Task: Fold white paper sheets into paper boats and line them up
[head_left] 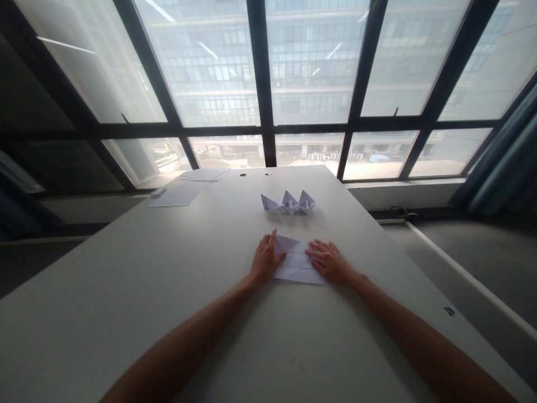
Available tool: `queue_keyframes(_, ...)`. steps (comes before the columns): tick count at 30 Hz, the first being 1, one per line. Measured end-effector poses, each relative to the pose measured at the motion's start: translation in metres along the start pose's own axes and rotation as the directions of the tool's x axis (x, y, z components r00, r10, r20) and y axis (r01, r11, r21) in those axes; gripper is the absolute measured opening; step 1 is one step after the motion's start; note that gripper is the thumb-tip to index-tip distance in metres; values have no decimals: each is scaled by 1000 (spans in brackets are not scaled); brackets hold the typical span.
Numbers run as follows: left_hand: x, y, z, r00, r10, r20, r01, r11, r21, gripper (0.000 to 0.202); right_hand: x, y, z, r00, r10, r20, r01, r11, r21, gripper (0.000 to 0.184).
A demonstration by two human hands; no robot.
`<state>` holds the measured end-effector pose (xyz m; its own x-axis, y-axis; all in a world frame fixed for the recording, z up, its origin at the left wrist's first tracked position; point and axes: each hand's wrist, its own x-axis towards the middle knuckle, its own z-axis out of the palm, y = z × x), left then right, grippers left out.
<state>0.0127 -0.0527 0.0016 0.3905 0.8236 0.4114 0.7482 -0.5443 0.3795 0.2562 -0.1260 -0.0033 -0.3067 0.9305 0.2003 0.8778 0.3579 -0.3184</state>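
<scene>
A partly folded sheet of white paper (297, 262) lies flat on the pale table (168, 291) in front of me. My left hand (265, 258) rests on its left edge, fingers stretched out and pressing down. My right hand (330, 261) lies flat on its right side, fingers spread. Just beyond the sheet stand folded paper boats (288, 203) side by side, untouched.
Loose white sheets (180, 195) lie at the table's far left, with more paper (205, 175) near the far edge. Two small dark holes (243, 174) mark the tabletop by the window. Large dark-framed windows (262, 84) stand behind; a curtain (507, 162) hangs right.
</scene>
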Motion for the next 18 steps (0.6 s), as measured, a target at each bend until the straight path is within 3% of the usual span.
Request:
queue_keyframes(3,0,9,-7,995,85,-42,-90,988,-128,78,0,0,0,1000,-1,5,1,1000,-1,43)
queue_keyframes(5,-2,16,-11,985,172,-25,-174,973,-153,65,0,0,0,1000,-1,6,1,1000,-3,43)
queue_keyframes(8,-9,26,-13,954,294,51,-287,951,-116,35,1,0,1,1000,-1,1,1,1000,-5,43)
queue_keyframes(11,-16,32,-11,912,382,148,-372,924,-89,30,1,1,2,1000,3,4,-3,1000,-5,43)
queue_keyframes(13,-20,32,-6,893,403,200,-394,915,-86,30,1,0,2,1000,4,7,-4,1000,-7,43)
queue_keyframes(18,-23,31,0,891,365,271,-362,930,-62,35,0,0,1,1000,-1,3,1,1000,-8,42)
